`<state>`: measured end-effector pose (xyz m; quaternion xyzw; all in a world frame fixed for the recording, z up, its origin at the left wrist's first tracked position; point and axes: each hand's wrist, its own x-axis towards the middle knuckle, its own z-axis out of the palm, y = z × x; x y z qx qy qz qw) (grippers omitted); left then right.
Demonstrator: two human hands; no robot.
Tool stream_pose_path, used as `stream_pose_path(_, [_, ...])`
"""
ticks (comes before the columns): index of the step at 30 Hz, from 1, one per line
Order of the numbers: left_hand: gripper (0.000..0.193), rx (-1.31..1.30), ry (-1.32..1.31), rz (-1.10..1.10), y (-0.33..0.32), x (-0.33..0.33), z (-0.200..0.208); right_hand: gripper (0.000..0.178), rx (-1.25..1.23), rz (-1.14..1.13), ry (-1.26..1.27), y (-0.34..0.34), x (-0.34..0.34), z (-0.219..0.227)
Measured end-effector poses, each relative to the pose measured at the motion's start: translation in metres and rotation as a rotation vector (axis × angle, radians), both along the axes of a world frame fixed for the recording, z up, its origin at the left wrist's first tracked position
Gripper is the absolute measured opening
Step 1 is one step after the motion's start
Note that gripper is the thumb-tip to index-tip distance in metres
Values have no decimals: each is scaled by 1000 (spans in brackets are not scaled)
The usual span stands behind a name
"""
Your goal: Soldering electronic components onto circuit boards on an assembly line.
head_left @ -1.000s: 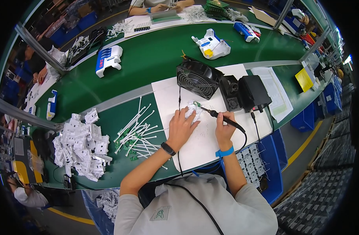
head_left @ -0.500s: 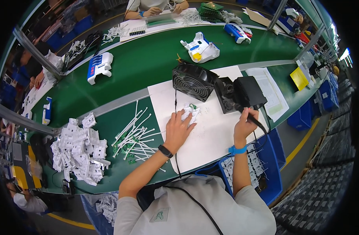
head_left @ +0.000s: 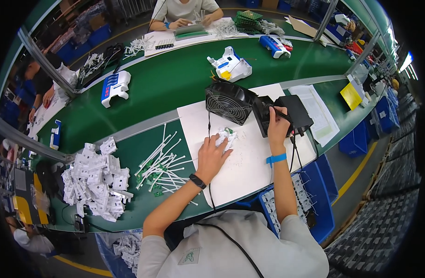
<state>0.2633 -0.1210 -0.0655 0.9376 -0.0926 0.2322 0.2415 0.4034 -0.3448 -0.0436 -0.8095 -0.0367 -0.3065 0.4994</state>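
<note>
My left hand (head_left: 212,157) presses its fingertips on a small white plastic part with a bit of green board (head_left: 228,134), lying on the white sheet (head_left: 249,171). My right hand (head_left: 278,127) is closed round a black handle with a cord, which looks like a soldering iron (head_left: 284,115). It is at the black stand (head_left: 260,119); the tip is hidden. A black fan with a round grille (head_left: 228,104) stands left of the stand, and a black ribbed box (head_left: 296,113) sits to its right.
White plastic parts (head_left: 94,180) are heaped at the left, beside white cable leads with green boards (head_left: 159,169). Blue-and-white housings (head_left: 115,88) lie on the green belt (head_left: 166,78). Printed sheets (head_left: 316,113) lie right; a blue bin (head_left: 321,204) is below. A co-worker's hands (head_left: 180,23) work opposite.
My right hand has moved up and left with the black handle, from the front of the ribbed box to the stand. My left hand stays on the white part.
</note>
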Motion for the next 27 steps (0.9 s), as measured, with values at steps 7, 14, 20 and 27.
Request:
stream_pose_path(7, [41, 7, -19, -18, 1, -4, -3, 17, 67, 104, 43, -5, -4, 9])
stream_pose_path(14, [40, 27, -27, -30, 0, -6, -2, 18, -71, 49, 57, 10, 4, 9])
stream_pose_path(20, [32, -24, -72, -66, 6, -10, 31, 28, 63, 84, 133, 7, 1, -1])
stream_pose_path(27, [71, -81, 90, 403, 110, 8, 94, 17, 39, 282, 300, 10, -85, -59])
